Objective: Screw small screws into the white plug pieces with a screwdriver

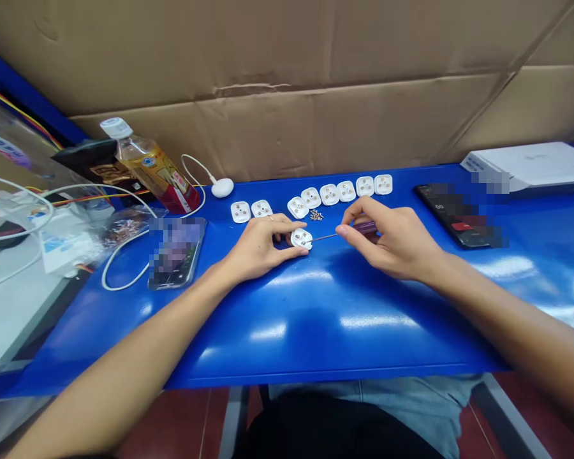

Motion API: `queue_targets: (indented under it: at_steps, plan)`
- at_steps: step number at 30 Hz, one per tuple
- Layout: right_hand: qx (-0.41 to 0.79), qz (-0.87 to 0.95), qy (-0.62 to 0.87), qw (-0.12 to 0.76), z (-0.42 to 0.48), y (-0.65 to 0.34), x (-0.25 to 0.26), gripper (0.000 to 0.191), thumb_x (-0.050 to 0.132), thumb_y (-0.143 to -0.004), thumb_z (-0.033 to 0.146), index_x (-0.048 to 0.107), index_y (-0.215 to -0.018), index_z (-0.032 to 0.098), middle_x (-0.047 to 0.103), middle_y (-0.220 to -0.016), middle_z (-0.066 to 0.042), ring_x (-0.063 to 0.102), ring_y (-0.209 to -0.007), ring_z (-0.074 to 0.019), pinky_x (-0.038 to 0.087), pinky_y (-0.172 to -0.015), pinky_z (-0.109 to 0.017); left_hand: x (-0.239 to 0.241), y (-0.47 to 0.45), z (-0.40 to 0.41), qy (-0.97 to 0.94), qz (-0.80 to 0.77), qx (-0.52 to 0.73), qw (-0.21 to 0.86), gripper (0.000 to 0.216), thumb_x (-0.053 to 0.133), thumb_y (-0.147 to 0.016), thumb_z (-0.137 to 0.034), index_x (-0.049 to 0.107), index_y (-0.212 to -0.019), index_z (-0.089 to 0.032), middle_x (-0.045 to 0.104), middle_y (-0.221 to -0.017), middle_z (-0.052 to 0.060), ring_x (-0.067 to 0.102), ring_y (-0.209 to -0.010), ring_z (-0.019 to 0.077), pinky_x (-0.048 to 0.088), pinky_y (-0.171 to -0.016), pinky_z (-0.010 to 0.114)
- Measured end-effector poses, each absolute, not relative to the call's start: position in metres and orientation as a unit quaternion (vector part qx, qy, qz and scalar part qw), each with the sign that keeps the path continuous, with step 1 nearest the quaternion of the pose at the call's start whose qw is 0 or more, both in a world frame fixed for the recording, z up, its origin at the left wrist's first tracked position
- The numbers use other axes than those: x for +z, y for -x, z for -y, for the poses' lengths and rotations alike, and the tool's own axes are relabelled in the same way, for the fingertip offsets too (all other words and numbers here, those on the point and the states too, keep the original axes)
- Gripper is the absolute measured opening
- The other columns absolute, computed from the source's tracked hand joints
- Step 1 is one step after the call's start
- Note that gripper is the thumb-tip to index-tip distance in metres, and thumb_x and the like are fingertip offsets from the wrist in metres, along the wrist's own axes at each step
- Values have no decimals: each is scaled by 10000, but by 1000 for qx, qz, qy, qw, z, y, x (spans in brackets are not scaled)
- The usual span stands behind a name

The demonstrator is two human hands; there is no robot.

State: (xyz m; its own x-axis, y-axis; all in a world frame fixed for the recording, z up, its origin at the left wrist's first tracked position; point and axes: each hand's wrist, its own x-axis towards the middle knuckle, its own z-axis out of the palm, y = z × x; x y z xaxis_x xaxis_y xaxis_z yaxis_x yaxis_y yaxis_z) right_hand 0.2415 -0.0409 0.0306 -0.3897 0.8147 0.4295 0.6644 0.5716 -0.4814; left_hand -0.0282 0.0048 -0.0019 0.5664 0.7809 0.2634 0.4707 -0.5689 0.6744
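Note:
My left hand rests on the blue table, its fingers closed around a small white plug part with brass pins. My right hand grips a screwdriver with a dark purple handle. The thin metal shaft points left and its tip touches the plug part. A row of several similar white plug parts lies just behind my hands. Beside that row sits a small heap of screws.
A phone lies left of my hands. Behind it a drink bottle is tipped over, next to a white charger with cable. A second phone and a white box are at the right. Cardboard walls the back.

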Motion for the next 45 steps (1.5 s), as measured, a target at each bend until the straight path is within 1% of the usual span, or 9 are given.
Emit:
queue_targets:
  at_steps: [3,7,12,17,21,26,30,39,45]
  plan:
    - [122,846,419,306,41,-243,37,70,657,-975,282,598,-992,246,778,-898,-24,747,-740,-202,539,-659,-315,-2,28,-5,-840,-372,282,276,501,889,-838,-411,799,-1274,-180,774,-1016,74,632,-785,169,504,-747,312]
    - [144,860,410,269,42,-241,46,43,643,-989,271,637,-958,242,795,-857,-16,747,-712,-202,505,-615,-313,-1,26,-4,-844,-360,281,281,469,893,-837,-413,814,-1236,-180,779,-985,73,658,-809,186,500,-751,318]
    - [157,811,472,310,46,-232,44,156,669,-977,301,627,-838,244,731,-676,13,643,-532,-167,437,-519,-306,0,26,-3,-846,-357,285,274,461,887,-844,-415,814,-1227,-170,773,-966,75,680,-817,194,506,-745,313]
    - [196,774,481,361,41,-235,35,197,676,-977,346,619,-818,244,731,-715,8,671,-597,-172,514,-573,-305,4,31,-6,-866,-350,246,257,477,834,-887,-442,781,-1296,-202,783,-1060,88,714,-899,222,535,-787,332]
    - [74,748,512,417,28,-250,27,165,660,-993,346,619,-863,253,748,-813,-25,688,-690,-206,538,-658,-348,8,34,-7,-882,-336,224,243,484,797,-910,-448,764,-1329,-209,784,-1128,100,719,-982,252,538,-880,372]
    - [65,779,513,354,17,-259,15,143,630,-1009,347,615,-909,246,722,-775,-26,673,-644,-213,500,-627,-349,10,33,-6,-884,-331,214,251,541,773,-922,-405,710,-1426,-216,765,-1201,109,708,-1040,260,532,-948,392]
    - [76,792,505,335,19,-256,11,132,592,-1035,353,611,-954,250,733,-797,-29,676,-648,-214,483,-613,-337,10,33,-5,-880,-337,220,253,596,794,-898,-412,686,-1456,-233,758,-1172,97,689,-974,237,540,-886,367]
    - [76,812,485,314,19,-254,8,113,570,-1040,326,606,-969,246,719,-800,-25,639,-637,-197,476,-626,-319,11,31,-5,-863,-354,258,252,503,794,-900,-444,746,-1342,-209,757,-1129,82,676,-939,214,547,-841,334]
    - [69,806,489,326,19,-256,9,126,572,-1047,358,616,-986,256,741,-834,-33,692,-682,-218,513,-651,-339,10,29,-5,-855,-352,274,264,431,801,-902,-395,770,-1280,-189,763,-1126,81,683,-925,199,548,-821,324]
